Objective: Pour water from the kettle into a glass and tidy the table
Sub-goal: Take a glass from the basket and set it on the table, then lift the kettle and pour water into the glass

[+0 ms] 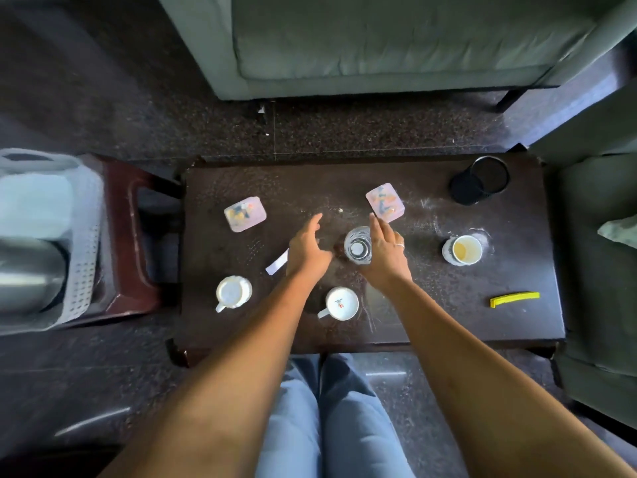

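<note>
Glass (pixel 358 249) stood upright mid-frame, centre of the dark table (pixel 517 322). Whether it held water couldn't be told from above; looked clear, pale disc at the bottom. Right hand (pixel 386 251) was against the glass's right side, fingers extended and loosely together, not wrapped around it. Left hand (pixel 308 248) was just left of the glass, apart from it, fingers spread, holding nothing.

Kettle (pixel 31 274) was at the far left edge of the frame, steel body sitting in a white perforated basket (pixel 84 243) on a red-brown stool (pixel 138 243), well apart from the glass. Judgement: pour likely not started, kettle untouched and out of hand.

Tidy part looked fully open. On the table:
- two pink coasters, one upper left of the glass (pixel 244 214), one upper right (pixel 385 202)
- white paper strip (pixel 276 262) beside the left hand
- two white mugs at the near edge, left one (pixel 233 292), middle one (pixel 341 303)
- paper cup (pixel 462 250) with yellowish residue, right of the glass
- dark round holder (pixel 479 181) in the upper right corner
- yellow clip-like piece (pixel 514 298), lower right

Table surface showed pale smears and crumbs, so wiping probably remained too.
</note>
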